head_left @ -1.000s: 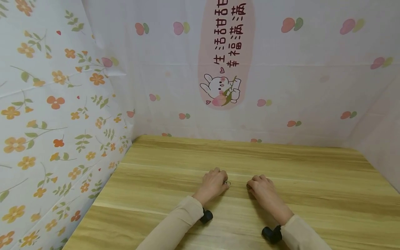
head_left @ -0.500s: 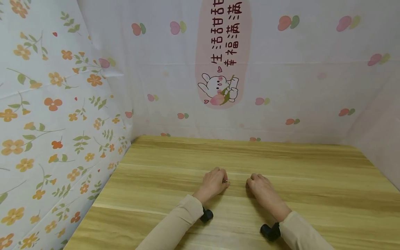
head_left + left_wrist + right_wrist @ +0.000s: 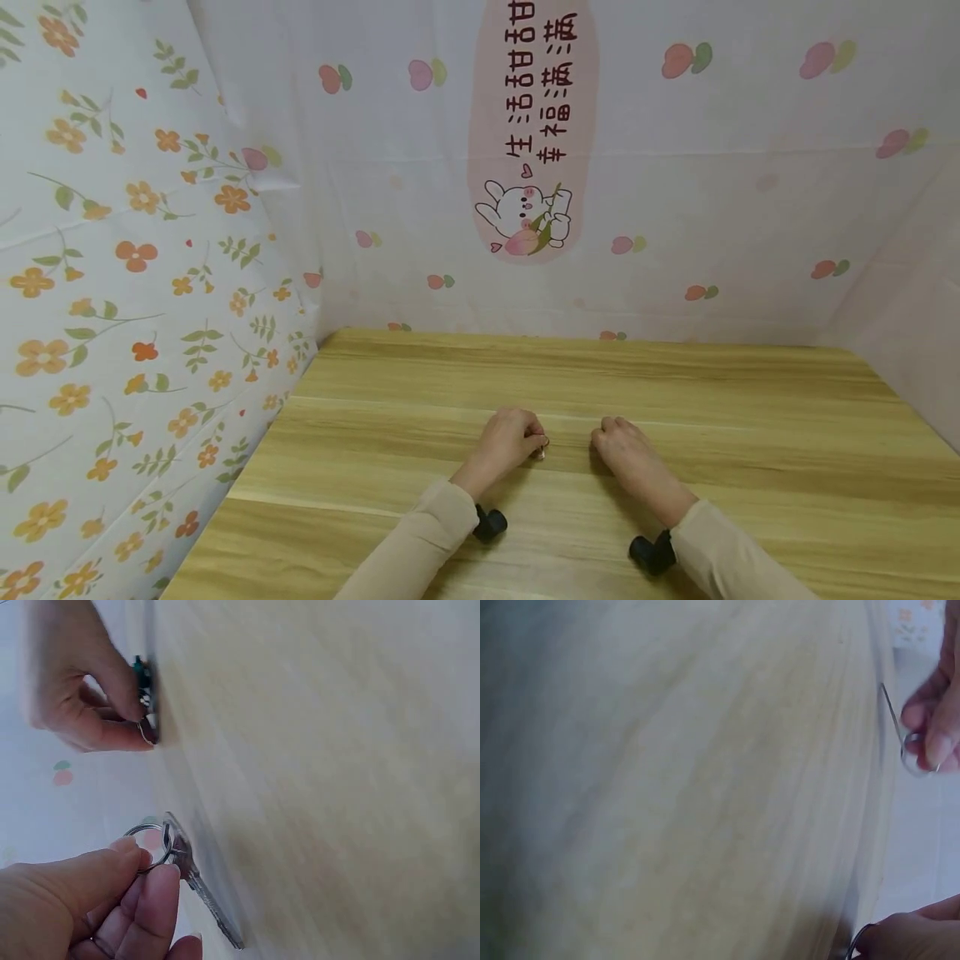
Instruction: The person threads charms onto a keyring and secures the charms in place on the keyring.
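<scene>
Between thumb and fingers, my left hand (image 3: pixel 504 442) pinches a metal key ring (image 3: pixel 148 829). A silver key (image 3: pixel 201 889) hangs from that ring, clear of the fingers; in the right wrist view the key (image 3: pixel 891 714) sticks out from the pinch. To the right, a short gap away, my right hand (image 3: pixel 630 462) holds a second metal ring (image 3: pixel 857 939) by its fingertips. Beside that hand's fingers in the left wrist view shows a small dark green piece (image 3: pixel 141 675), apparently part of a keychain; its shape is mostly hidden. Both hands are low over the table.
A wood-grain table (image 3: pixel 420 375) lies under both hands. Behind it hangs a white cloth (image 3: pixel 675 192) with fruit prints, and a flowered cloth (image 3: pixel 150 292) covers the left side. A dark wrist camera (image 3: pixel 491 525) sits at the left sleeve, another camera (image 3: pixel 652 552) at the right.
My left hand has turned, so the ring shifts and the key now points down towards the near side. My right hand stays nearly in place; the dark piece in its fingers has gone from the head view.
</scene>
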The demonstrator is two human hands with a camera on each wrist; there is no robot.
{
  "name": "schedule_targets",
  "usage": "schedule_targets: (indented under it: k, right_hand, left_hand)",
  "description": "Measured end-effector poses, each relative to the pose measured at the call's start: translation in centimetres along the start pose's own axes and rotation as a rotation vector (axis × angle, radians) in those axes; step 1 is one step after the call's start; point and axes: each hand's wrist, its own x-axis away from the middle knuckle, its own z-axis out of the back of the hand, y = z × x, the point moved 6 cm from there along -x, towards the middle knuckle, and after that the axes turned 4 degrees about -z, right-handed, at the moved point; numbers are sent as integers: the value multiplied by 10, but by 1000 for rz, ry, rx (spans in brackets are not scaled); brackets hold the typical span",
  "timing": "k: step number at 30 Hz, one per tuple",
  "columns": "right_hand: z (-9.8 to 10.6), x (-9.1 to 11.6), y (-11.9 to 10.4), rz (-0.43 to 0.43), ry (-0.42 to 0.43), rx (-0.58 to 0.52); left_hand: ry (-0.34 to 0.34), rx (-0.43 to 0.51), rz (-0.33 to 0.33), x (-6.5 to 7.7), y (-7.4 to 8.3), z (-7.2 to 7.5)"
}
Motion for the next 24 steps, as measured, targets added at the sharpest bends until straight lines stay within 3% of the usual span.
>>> schedule_targets:
  k: [5, 11, 14, 17, 20, 24]
  right_hand:
    - [3, 3, 13, -143, 75, -264]
    - [6, 15, 19, -344, 112, -743]
    - [7, 21, 13, -402, 92, -1026]
    - [9, 25, 5, -440, 89, -1233]
    - [15, 25, -2, -449, 147, -1299]
    - [26, 23, -14, -365, 279, -1214]
  left_hand:
    - [43, 144, -1, 9, 1, 6]
    - [105, 244, -6, 20, 5, 11]
    - [138, 274, -17, 24, 10, 14]
    - [165, 302, -29, 26, 14, 15]
    - [180, 326, -43, 27, 19, 15]
    - [166, 363, -41, 30, 23, 11]
